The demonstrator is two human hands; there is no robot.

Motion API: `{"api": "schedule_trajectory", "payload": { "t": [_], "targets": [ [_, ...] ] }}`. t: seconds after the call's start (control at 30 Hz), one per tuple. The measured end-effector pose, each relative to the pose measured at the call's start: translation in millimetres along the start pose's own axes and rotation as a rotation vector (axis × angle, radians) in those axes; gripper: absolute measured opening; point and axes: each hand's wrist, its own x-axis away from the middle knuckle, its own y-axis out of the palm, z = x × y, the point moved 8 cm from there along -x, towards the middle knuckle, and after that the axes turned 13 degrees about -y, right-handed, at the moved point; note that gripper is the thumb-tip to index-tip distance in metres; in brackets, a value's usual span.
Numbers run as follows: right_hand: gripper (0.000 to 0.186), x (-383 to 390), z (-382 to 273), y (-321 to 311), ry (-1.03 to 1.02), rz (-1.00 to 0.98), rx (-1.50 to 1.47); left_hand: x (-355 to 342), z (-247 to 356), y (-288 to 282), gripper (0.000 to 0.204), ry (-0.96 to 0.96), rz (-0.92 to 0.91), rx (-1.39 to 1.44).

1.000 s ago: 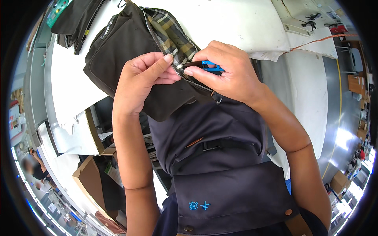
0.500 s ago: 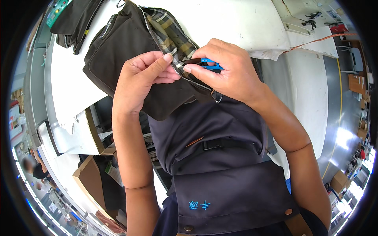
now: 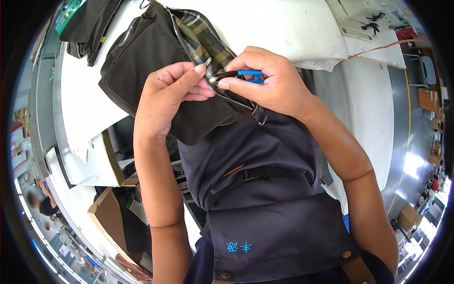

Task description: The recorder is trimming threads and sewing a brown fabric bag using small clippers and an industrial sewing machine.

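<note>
A dark brown fabric bag (image 3: pixel 144 66) lies partly on the white table and partly over my lap, its zipped opening spread apart. Inside shows a plaid lining (image 3: pixel 194 33) in yellow, green and white. My left hand (image 3: pixel 172 92) pinches the bag's zipper edge between thumb and fingers. In my right hand (image 3: pixel 279 85) is a pair of blue-handled thread snips (image 3: pixel 250 74), their dark blades pointing left at the zipper edge, close to my left fingertips. Any thread at the tips is too small to make out.
Another dark bag (image 3: pixel 90 28) lies at the table's far left, near a green device (image 3: pixel 64 19). The white table (image 3: pixel 279 28) reaches back behind my hands. Below it at left is an open cardboard box (image 3: pixel 106 213). A person (image 3: pixel 47 203) is far off at left.
My right hand and the snips have shifted slightly left. My left hand keeps its pinch on the bag, almost unmoved.
</note>
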Motion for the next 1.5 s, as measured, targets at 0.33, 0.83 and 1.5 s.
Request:
{"api": "schedule_trajectory", "payload": {
  "t": [0.33, 0.83, 1.5],
  "targets": [
    [0.025, 3.4, 6.2, -5.7, 0.069, 0.039, -0.013, -1.9, -0.6, 0.6, 0.023, 0.007, -0.02, -0.002],
    [0.018, -1.9, -15.8, 22.2, -0.203, 0.0, 0.099, 0.4, -3.2, 0.3, 0.021, 0.001, 0.014, 0.021],
    [0.024, 5.0, -15.3, 15.4, -0.149, -0.002, 0.136, -0.1, -1.2, -2.3, 0.025, -0.037, -0.049, 0.026]
  ]
}}
